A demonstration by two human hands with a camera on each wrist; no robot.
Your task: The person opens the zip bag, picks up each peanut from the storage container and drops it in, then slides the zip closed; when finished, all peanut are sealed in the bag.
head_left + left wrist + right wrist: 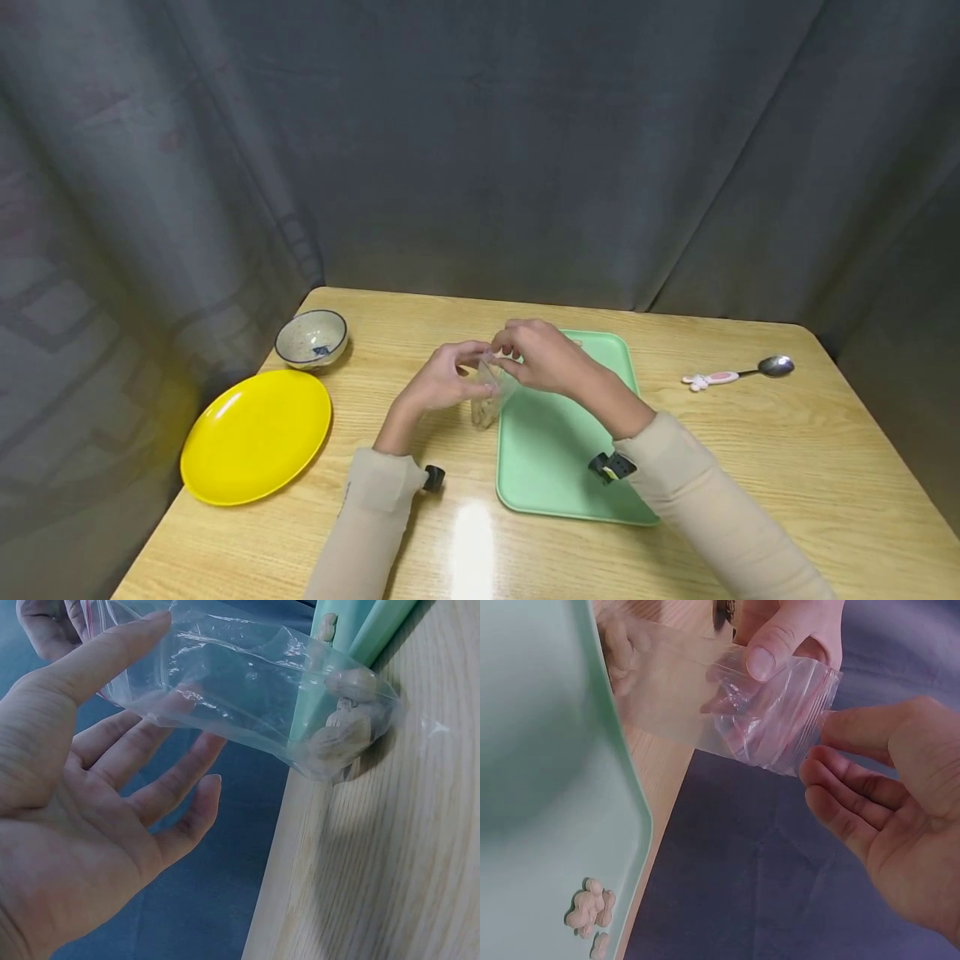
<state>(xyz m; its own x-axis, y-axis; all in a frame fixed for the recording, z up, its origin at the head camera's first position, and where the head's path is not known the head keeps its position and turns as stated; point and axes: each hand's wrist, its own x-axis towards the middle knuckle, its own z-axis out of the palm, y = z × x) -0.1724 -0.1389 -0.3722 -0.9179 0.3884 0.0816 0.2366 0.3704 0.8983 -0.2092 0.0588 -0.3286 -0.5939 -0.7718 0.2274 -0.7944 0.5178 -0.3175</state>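
Observation:
A clear zip-lock bag (487,402) with a red seal line hangs between both hands, over the left edge of the green tray (555,492). Several unshelled peanuts (341,735) lie bunched in its bottom end. My left hand (441,379) pinches the bag's side near the mouth, the thumb on one face and fingers on the other. At the bag's zip edge, the thumb and fingertips of my right hand (900,780) pinch the plastic. In the right wrist view, more peanuts (591,906) lie loose on the tray.
Left of the hands is a yellow plate (255,437), with a patterned bowl (311,337) behind it. A spoon (738,375) with a pink-and-white rabbit handle lies right of the tray. Dark curtains (480,150) stand behind the wooden table (795,467).

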